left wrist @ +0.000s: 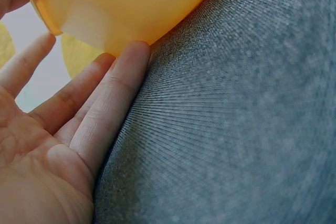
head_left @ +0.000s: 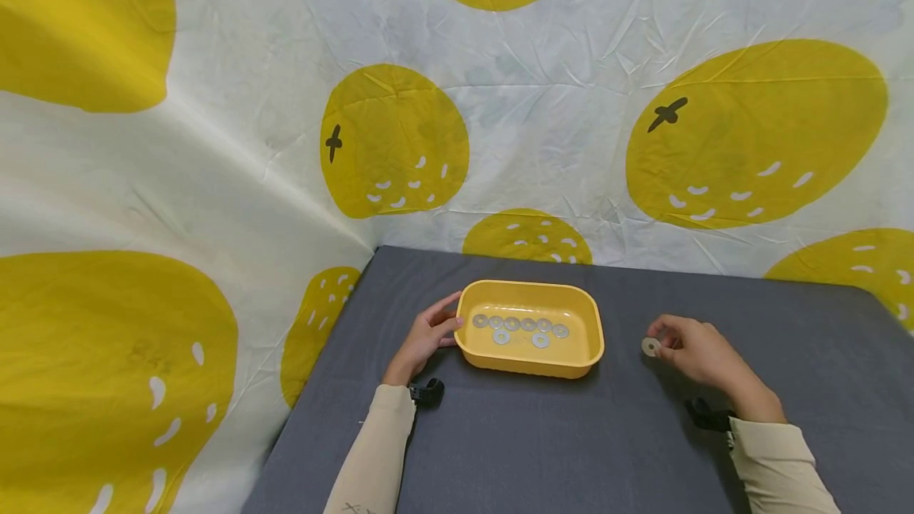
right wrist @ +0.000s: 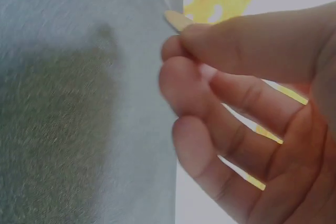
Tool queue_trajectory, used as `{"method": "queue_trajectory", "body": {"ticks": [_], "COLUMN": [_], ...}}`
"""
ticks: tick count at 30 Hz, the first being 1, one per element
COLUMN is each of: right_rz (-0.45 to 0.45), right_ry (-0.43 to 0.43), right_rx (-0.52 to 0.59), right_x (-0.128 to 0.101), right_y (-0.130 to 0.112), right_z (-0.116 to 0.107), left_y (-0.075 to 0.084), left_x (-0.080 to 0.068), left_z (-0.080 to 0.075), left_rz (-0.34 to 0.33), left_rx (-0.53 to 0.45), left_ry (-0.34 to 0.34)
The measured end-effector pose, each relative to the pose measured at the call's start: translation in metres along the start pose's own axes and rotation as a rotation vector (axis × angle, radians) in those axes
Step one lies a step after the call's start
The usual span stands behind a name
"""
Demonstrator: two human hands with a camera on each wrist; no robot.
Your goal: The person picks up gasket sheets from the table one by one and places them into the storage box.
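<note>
The tray lies with its long axis left to right on the grey table. Eight washers lie in it, six in a back row and two in front. A ninth washer, face up, is pinched by the right hand right of the tray. The left hand, fingers straight, touches the tray's left wall.

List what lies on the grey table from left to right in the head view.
Left hand touching the tray's end → yellow tray with washers inside → single washer pinched by the right hand.
</note>
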State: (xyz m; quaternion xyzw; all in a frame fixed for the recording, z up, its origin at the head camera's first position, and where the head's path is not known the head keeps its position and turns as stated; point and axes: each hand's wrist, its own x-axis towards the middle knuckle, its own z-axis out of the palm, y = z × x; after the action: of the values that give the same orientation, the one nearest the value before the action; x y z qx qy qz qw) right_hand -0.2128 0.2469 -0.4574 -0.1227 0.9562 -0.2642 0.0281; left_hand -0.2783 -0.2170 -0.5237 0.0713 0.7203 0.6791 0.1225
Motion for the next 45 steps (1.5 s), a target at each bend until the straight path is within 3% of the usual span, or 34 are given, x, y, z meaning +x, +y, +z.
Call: {"method": "queue_trajectory", "body": {"ticks": [11,27,45], "right_rz": [-0.033,-0.068,-0.118], "right_ry": [0.154,0.288,0.251], "right_rx": [0.051,0.119,0.232], "right_x": [0.004,0.01,0.012], "right_y": [-0.019,-0.037,-0.087], "right_z": [0.002,0.015,0.04], "left_y": [-0.001,0.0,0.0], "left_x": [0.001,0.002,0.001], "left_z": [-0.001,0.0,0.0], "left_rz": [0.001,-0.001,-0.005], "left_rx": [0.005,-0.003,0.002], "left_ry": [0.006,-0.001,0.004]}}
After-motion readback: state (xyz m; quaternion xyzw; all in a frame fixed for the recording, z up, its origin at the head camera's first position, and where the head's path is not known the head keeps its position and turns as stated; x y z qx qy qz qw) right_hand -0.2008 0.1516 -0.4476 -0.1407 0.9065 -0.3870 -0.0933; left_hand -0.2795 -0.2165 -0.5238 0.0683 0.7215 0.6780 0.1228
